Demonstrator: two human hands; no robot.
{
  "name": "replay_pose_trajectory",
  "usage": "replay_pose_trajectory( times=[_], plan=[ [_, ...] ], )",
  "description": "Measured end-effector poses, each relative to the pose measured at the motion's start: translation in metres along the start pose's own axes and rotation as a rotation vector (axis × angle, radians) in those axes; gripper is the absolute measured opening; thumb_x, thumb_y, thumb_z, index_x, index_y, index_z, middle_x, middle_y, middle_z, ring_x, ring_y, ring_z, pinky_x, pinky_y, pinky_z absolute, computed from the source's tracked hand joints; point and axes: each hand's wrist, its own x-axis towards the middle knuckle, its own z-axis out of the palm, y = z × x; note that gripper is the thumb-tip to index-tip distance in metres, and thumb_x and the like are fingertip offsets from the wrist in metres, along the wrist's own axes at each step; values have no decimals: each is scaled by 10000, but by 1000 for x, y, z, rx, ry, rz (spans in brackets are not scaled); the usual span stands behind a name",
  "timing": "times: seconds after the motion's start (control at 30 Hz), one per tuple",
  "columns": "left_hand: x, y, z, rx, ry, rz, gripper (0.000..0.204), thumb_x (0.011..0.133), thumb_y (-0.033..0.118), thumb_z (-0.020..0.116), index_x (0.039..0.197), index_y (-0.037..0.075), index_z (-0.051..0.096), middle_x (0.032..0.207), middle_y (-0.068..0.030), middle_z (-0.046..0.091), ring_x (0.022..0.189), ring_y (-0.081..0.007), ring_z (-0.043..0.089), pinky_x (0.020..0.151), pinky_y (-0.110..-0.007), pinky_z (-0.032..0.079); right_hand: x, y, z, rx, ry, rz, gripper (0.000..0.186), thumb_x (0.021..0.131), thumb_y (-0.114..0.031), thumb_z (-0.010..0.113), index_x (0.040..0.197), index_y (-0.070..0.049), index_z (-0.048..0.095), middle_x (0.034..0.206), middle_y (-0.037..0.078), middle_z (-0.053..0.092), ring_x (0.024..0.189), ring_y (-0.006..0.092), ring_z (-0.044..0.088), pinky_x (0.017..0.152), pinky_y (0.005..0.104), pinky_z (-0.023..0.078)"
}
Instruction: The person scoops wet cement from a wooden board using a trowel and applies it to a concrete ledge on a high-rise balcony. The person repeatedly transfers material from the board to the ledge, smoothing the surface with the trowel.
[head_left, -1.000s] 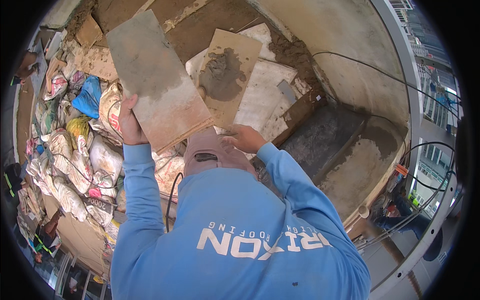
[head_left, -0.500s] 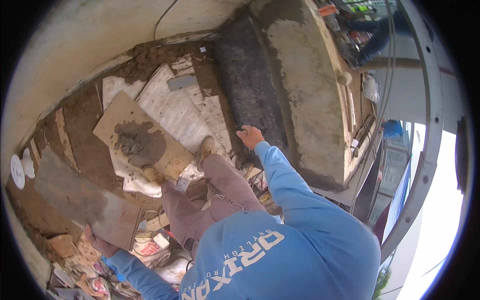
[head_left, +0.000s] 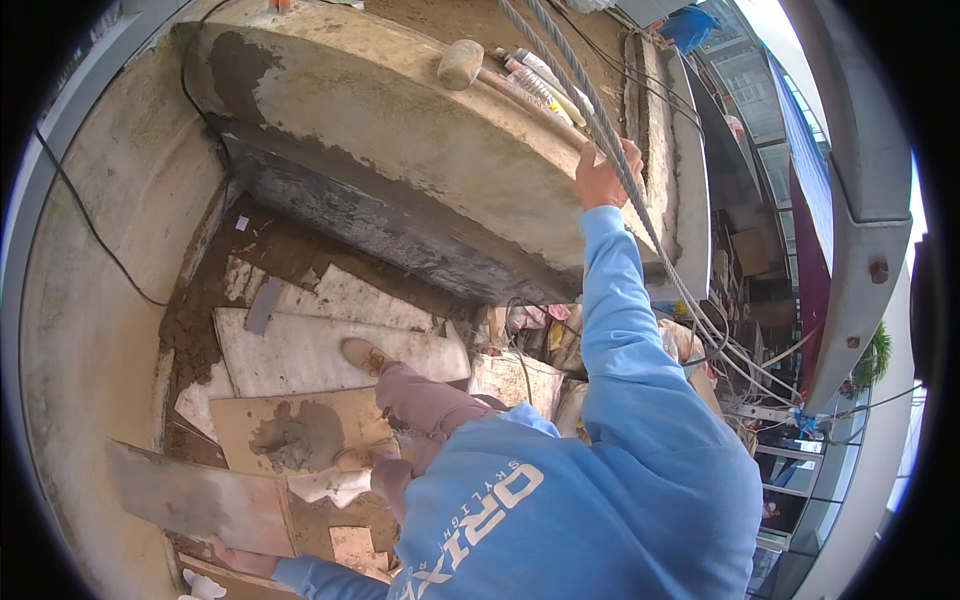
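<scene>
My left hand [head_left: 243,556] holds the lower edge of a cement-smeared board [head_left: 205,495] tilted at the lower left. My right hand [head_left: 607,172] is closed at the top of the stained concrete parapet [head_left: 400,120], where a mallet's wooden handle [head_left: 525,100] meets it; steel cables [head_left: 650,235] pass across the hand, and exactly what it grips is unclear. The mallet's pale head [head_left: 460,63] lies on the parapet beside several tubes [head_left: 545,80]. Below, a tan board [head_left: 240,425] bearing a patch of grey mortar lies by my boots [head_left: 365,355].
A concrete wall [head_left: 105,290] with a black cable bounds the left. White sheets [head_left: 290,345] lie over the muddy floor. Bags and loose cables [head_left: 530,370] fill the corner under the parapet. A curved metal beam [head_left: 865,280] and glazing stand at the right.
The view has swung toward the parapet. The board in my left hand has been lowered from a raised position. My right arm has reached out and up onto the parapet top, its fingers now closed.
</scene>
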Motion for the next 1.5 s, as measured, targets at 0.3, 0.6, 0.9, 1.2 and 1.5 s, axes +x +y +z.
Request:
replay_pose_trajectory(
  times=[0.3,0.6,0.9,1.2,1.5],
  plan=[
    [-42,15,83,-336,-381,-174,564,964,351,481,1396,-12,478,1357,-162,582,1233,-340,561,1085,-455,418,45,194,103,587,-897,941,467,925,-429,610,590,-182,399,469,-41,324,347,65,302,319,280,210],
    [-67,-5,-79,-392,11,52,558,949,297,536,1406,-16,468,1394,-186,555,1233,-358,565,1087,-478,428,-276,-117,28,908,-998,80,271,903,-143,570,1057,80,588,765,84,605,666,189,557,641,336,471],
    [-97,-154,-252,-380,419,-50,606,898,275,573,1428,12,446,1389,-181,554,1206,-353,581,1051,-476,461,-677,-263,176,589,-1629,-1340,479,876,-313,604,1211,26,550,1040,290,676,961,479,644,857,535,510],
    [-139,-297,-373,-472,699,-235,654,857,226,577,1459,28,413,1406,-181,535,1210,-353,577,1034,-487,474,-991,-325,242,238,-1700,-1255,537,925,-362,615,1257,50,517,1078,339,647,1012,476,640,892,528,515],
    [-163,-321,-407,-694,722,-164,705,823,132,575,1474,-17,352,1410,-239,506,1221,-393,569,1013,-506,495,-1123,-356,166,346,-2210,-687,486,949,-250,650,1284,49,463,830,95,575,615,170,531,519,340,448]
  ],
)
